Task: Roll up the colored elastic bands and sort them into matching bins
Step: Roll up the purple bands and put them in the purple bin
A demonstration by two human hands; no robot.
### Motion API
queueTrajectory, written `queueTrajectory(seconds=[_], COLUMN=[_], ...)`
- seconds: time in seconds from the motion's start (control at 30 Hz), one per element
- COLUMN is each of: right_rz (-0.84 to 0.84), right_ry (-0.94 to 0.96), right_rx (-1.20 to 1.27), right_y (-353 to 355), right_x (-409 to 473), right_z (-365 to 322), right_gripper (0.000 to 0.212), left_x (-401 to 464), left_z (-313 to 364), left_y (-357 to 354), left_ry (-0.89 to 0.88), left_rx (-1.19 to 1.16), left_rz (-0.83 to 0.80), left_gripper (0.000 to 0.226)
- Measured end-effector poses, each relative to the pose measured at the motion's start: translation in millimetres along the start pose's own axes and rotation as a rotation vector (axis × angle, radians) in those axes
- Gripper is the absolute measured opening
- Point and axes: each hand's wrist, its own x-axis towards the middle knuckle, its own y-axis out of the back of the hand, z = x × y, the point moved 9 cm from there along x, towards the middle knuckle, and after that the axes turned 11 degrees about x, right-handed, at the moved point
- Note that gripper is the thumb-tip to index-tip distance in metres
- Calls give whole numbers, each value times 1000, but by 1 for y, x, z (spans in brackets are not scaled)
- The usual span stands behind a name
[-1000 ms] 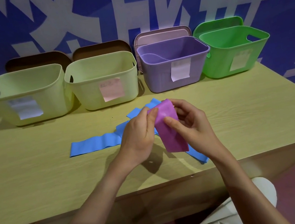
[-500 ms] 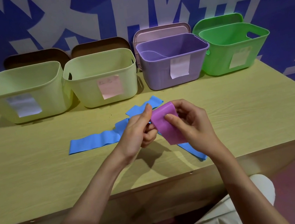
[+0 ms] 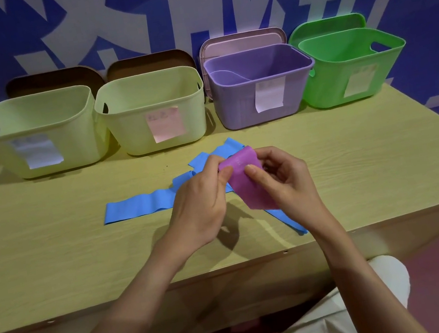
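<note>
Both hands hold a purple elastic band [image 3: 247, 183] above the middle of the table. My left hand [image 3: 201, 201] pinches its upper left edge between thumb and fingers. My right hand [image 3: 282, 182] grips its right side, thumb on the front face. The band's upper part is curled over; its lower end hangs free. A blue elastic band [image 3: 138, 207] lies flat and unrolled on the table beneath and left of my hands, one end reaching out near the front edge. At the back stand a purple bin [image 3: 244, 115], a green bin [image 3: 330, 89] and two pale yellow bins [image 3: 78, 143] [image 3: 131, 134].
The bins stand in a row along the back of the wooden table [image 3: 52, 252], each with a paper label on the front. Lids lean behind them against a blue and white wall. The purple bin holds a pale curved piece. My knees show below the table's front edge.
The hanging part of the purple band has grown shorter as my fingers worked it. My left thumb has shifted onto the band's upper edge. The blue band has not moved.
</note>
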Motion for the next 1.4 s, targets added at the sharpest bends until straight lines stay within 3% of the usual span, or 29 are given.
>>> queueTrajectory(seconds=[0.1, 0.2, 0.33, 0.47, 0.73, 0.87, 1.0, 1.13, 1.23, 1.3, 1.4], right_rz=[-16, -65, -98, -86, -57, -31, -31, -35, -45, -36, -29], right_ry=[18, 66, 120, 65, 31, 25, 24, 44, 84, 106, 93], right_rx=[21, 4, -42, -57, -57, -39, 6, 4, -14, -9, -7], right_y=[-2, -4, -9, -10, -9, -9, -11, -9, -12, -12, -8], right_x=[0, 0, 0, 2, 4, 7, 5, 8, 13, 16, 18], right_z=[-2, -12, -23, -17, -14, -12, -8, -9, -18, -22, -21], right_gripper=[27, 43, 30, 20, 13, 10, 25, 45, 40, 29, 20], left_x=[1, -1, -4, -3, -6, -4, -1, -1, -3, -2, 5], left_z=[-3, -4, 0, -7, -3, -2, -6, -10, -7, -8, -9], left_y=[-4, -14, -18, -20, 2, 6, 7, -8, -19, -23, -17], left_ry=[61, 190, 236, 325, 40, 20, 85, 327, 442, 480, 425], left_rx=[-215, -740, -968, -890, -301, -106, -216, -824, -1101, -1141, -917], left_rz=[-25, -141, -290, -291, -32, 36, 60, -59, -149, -164, -113], left_gripper=[31, 38, 34, 41, 36, 29, 37, 36, 35, 36, 43])
